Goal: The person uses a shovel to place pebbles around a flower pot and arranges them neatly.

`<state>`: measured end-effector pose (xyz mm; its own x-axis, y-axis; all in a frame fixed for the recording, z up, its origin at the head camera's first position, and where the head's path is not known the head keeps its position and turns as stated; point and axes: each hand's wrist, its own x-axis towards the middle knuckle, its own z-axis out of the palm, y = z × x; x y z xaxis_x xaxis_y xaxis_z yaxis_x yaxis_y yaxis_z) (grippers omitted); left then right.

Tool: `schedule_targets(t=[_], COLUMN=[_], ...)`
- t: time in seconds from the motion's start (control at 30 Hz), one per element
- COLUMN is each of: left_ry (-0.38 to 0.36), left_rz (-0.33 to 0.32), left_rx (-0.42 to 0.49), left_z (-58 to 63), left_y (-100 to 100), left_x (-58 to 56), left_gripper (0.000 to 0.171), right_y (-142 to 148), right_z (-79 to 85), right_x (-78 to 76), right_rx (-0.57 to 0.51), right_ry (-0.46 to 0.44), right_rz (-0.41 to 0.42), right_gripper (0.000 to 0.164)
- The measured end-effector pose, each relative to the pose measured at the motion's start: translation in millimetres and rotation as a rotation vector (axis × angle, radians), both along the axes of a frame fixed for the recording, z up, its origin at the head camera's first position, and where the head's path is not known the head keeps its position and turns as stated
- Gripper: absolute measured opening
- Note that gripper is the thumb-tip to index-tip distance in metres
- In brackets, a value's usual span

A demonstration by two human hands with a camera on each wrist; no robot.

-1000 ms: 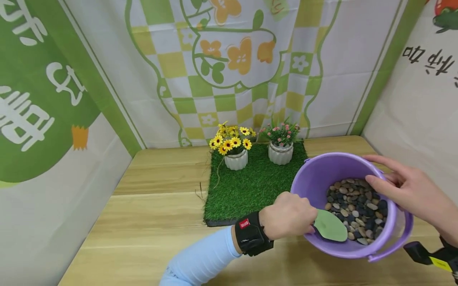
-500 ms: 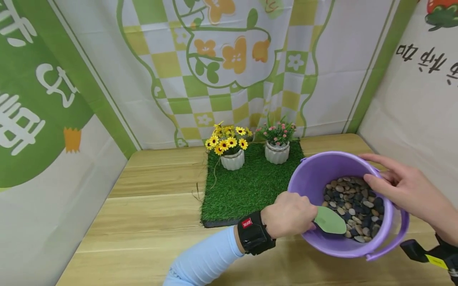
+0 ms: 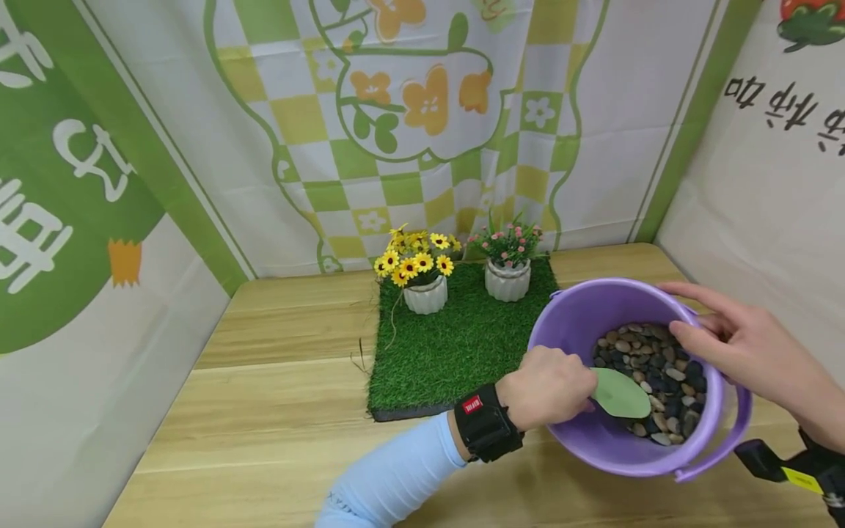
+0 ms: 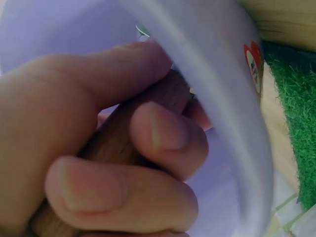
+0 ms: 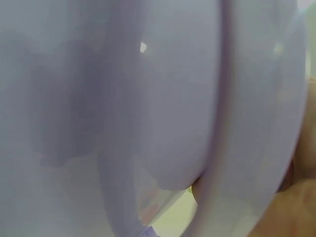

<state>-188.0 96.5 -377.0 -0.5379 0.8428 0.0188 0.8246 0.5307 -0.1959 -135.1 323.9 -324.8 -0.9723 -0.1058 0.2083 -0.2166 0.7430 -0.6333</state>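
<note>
My left hand, in a light blue sleeve with a black wrist strap, grips a small garden trowel with a green blade. Fingers curl round its brown wooden handle in the left wrist view. The blade is inside a purple bucket, at the near left of the pebbles in it; its lower edge meets them. The bucket is tilted, its mouth facing me. My right hand holds the bucket's right rim, thumb over the inside edge. Bucket wall fills most of the right wrist view.
A green turf mat lies left of the bucket on the wooden table. On it stand a white pot of yellow flowers and another white pot of pink ones. Printed cloth hangs behind.
My left hand has moved the trowel slightly right relative to the bucket, its blade further over the pebbles. The head view has shifted a little. My right hand keeps its place on the rim.
</note>
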Motion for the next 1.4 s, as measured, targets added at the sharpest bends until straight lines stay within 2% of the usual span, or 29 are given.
schedule_targets(t=[0.23,0.47,0.63,0.8,1.07,1.4], left_ry=[0.007,-0.024,-0.02,-0.009,0.022,-0.004], left_rz=[0.017,0.035,0.037,0.074,0.046,0.093], left_rx=[-0.04,-0.032,0.006,-0.028,-0.015,-0.014], left_z=[1.6,-1.4,-7.6,-11.4,-8.2,-7.2], left_y=[10,15,23,33,41,46], left_x=[0.0,0.5,1.2,3.4,2.8,2.1], left_gripper=[0.02,0.023,0.025,0.025,0.023,0.024], right_y=[0,10,10,8,10,11], right_z=[-1.8,-0.4,-1.6,-3.5,0.2,-0.4], right_x=[0.5,-1.4,0.1,-0.5,-0.4,-0.8], right_rx=[-0.004,-0.044,-0.059,-0.086,-0.057,-0.046], right_ry=[0.044,-0.028,-0.026,-0.029,-0.052,-0.031], right_rz=[0.008,-0.02,0.001,0.009,-0.018,0.0], right_gripper=[0.054,0.055,0.054,0.053,0.053,0.052])
